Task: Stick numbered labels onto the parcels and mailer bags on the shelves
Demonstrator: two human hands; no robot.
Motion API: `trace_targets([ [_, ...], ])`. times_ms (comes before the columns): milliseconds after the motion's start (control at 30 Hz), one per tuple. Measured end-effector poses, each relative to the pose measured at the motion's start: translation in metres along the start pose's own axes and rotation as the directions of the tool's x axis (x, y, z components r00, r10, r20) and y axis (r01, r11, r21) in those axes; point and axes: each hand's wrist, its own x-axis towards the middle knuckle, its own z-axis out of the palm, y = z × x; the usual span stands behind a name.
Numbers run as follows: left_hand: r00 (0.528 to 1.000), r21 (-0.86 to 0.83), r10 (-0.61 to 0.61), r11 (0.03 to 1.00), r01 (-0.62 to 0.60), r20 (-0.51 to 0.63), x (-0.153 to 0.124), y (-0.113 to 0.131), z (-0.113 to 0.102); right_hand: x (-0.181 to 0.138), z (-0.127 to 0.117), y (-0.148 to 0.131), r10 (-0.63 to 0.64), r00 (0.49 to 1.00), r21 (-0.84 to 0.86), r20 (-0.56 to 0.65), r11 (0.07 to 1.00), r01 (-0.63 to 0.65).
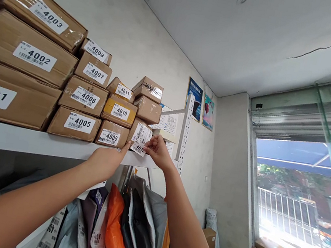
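My left hand [110,158] and my right hand [157,150] reach up to the front of a white shelf [22,139]. Between their fingertips is a small white barcode label [138,148] reading about 4012, pressed against the bottom brown box [142,133] of the rightmost stack. My left fingers pinch the label's left edge, my right fingers its right edge. To the left stand taped cardboard boxes with number labels, such as box 4009 [112,134], box 4010 [120,111] and box 4005 [75,123].
Larger boxes 4001 [6,98], 4002 and 4003 fill the shelf's left. Soft mail bags [114,230], orange, black and grey, stand packed under the shelf. A white slotted upright [185,132] ends the shelf. Parcels lie on the floor by a bright window [300,195].
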Motion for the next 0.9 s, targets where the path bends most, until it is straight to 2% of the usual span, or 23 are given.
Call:
trace_targets([
  [167,1.000,-0.008,-0.004,1.000,0.004,0.013,0.000,0.000,-0.001,0.003,-0.004,-0.003,0.016,0.999,-0.044,0.032,0.999,-0.015],
  [433,1.000,-0.014,-0.013,1.000,0.013,0.001,0.001,0.000,0.002,0.007,-0.005,-0.002,0.039,0.999,-0.108,-0.007,0.993,-0.040],
  [633,1.000,0.057,-0.002,0.998,0.002,-0.006,0.000,0.012,0.001,0.008,-0.001,-0.002,0.027,0.999,-0.162,-0.024,0.986,-0.031],
  [900,0.999,0.048,-0.006,0.999,0.008,-0.046,0.011,0.020,0.007,0.005,0.005,-0.002,-0.005,0.995,-0.223,-0.095,0.975,-0.016],
])
